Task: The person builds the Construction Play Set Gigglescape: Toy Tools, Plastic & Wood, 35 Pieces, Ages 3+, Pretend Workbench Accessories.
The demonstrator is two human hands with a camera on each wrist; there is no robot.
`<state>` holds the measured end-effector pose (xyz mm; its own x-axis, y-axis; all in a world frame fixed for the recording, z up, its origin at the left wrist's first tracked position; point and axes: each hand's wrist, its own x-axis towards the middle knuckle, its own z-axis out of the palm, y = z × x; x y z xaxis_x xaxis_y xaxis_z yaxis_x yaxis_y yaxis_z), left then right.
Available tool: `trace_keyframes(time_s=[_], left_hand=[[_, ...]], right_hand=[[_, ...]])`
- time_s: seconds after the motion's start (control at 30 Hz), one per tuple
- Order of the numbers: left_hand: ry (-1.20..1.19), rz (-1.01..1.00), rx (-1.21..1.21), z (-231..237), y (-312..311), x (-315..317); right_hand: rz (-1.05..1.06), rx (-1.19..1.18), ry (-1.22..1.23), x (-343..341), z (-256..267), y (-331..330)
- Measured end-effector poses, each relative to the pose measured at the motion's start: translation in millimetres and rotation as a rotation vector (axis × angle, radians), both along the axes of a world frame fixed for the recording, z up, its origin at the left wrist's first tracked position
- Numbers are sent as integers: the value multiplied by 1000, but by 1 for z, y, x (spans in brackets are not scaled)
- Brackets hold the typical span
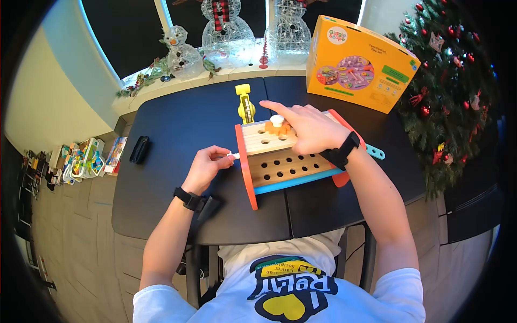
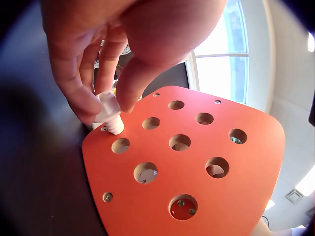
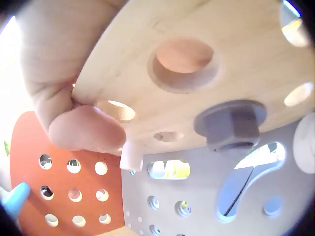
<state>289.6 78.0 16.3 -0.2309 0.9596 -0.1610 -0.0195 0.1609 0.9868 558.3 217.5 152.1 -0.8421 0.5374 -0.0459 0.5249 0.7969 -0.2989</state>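
Note:
A toy workbench has a red side panel [image 1: 246,180] and a wooden top board [image 1: 253,135]. My left hand [image 1: 204,168] pinches a white screw [image 1: 235,156] at that panel's outer face; in the left wrist view the screw [image 2: 109,109] meets the red panel [image 2: 142,201] near an edge. My right hand [image 1: 318,129] lies over the top board, index finger stretched out, beside an orange gear [image 1: 276,130] with a white knob [image 1: 277,120]. From below, a digit of the right hand [image 3: 86,129] curls under the board [image 3: 125,59], near a grey nut [image 3: 234,125].
A yellow toy tool [image 1: 245,105] stands behind the workbench, and a turquoise strip [image 1: 376,152] sticks out at its right. An orange box [image 1: 358,64] stands back right, with a decorated tree beyond. A black case [image 1: 140,149] lies on the table's left side.

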Motion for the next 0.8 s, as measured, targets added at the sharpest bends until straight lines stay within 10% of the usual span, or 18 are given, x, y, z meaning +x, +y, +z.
trace_keyframes(time_s=[0.27, 0.5, 0.8], left_hand=[[-30, -12, 15, 1, -2, 0], [-37, 5, 25, -5, -1, -2], [-54, 18, 45, -6, -8, 1]], right_hand=[[188, 341, 486, 33, -1, -37], [-205, 291, 886, 144, -3, -61], [-339, -208, 793, 163, -70, -50]])
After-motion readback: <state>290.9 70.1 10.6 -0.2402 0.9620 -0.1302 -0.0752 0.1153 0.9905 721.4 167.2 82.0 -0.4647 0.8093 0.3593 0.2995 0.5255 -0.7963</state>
